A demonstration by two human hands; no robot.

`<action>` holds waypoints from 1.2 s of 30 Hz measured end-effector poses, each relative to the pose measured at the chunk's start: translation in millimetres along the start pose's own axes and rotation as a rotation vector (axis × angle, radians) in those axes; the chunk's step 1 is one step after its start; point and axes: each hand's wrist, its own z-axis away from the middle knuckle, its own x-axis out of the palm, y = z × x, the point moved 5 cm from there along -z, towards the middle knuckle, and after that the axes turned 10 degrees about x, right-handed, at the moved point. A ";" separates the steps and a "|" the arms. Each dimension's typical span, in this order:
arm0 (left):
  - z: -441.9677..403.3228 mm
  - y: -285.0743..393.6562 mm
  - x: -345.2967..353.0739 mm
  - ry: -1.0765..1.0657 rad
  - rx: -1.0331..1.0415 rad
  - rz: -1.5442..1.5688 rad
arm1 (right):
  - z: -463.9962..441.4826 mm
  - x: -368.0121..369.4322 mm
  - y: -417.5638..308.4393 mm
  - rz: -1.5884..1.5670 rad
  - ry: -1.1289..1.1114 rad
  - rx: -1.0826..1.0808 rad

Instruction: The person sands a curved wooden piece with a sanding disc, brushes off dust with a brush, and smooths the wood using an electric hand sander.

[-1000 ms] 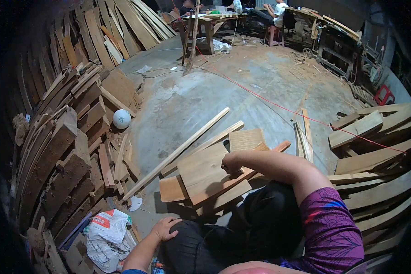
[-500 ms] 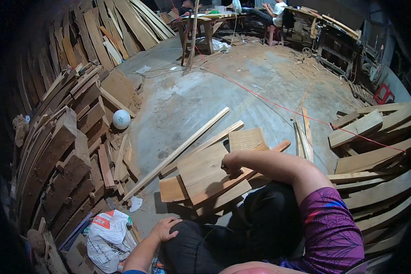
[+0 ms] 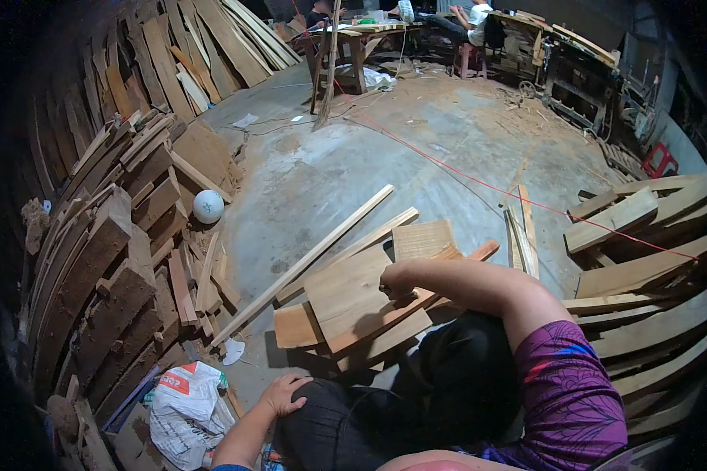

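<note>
Pale wood fills the floor in front of the person, and right in the thick of it sits the wide board (image 3: 344, 297), lying slantwise in a small heap of offcuts just beyond the knees. Here's the right hand (image 3: 399, 281), at the board's right-hand side, knuckles up, fingers curled under; their undersides are hidden, so I can't tell how tightly they close or whether they grip anything. A dark shadow falls on the wood just below it.

Over to the left hand (image 3: 287, 395): palm down on the dark trouser leg (image 3: 322, 424), fingers loosely spread, resting there and holding nothing.

Around the board it's crowded! An orange-toned piece (image 3: 297, 326) pokes out on its left, a blocky offcut (image 3: 423, 238) lies beyond the right wrist, and the end of a reddish strip (image 3: 484, 251) shows past the forearm. Nearer the knees, a lighter plank (image 3: 389, 343) runs along the heap, while a long thin batten (image 3: 314, 255) stretches across the concrete (image 3: 306, 188) on the far side.

Out left, a white ball (image 3: 208, 206) sits against the stacked timber (image 3: 126, 275), with a crumpled sack (image 3: 184, 412) closer in. At the back, another person (image 3: 478, 25) sits on a stool (image 3: 469, 61).
</note>
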 end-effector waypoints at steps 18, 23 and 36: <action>0.4 -0.2 -0.4 -0.025 -0.037 0.021 | -18.2 15.9 -1.8 0.159 -0.058 -0.054; -0.9 0.1 -2.3 0.009 -0.017 0.080 | -118.2 87.7 30.0 0.216 -0.157 -0.136; -9.8 3.1 -7.8 0.024 -0.044 0.037 | 11.2 -8.2 91.3 -0.120 0.352 0.272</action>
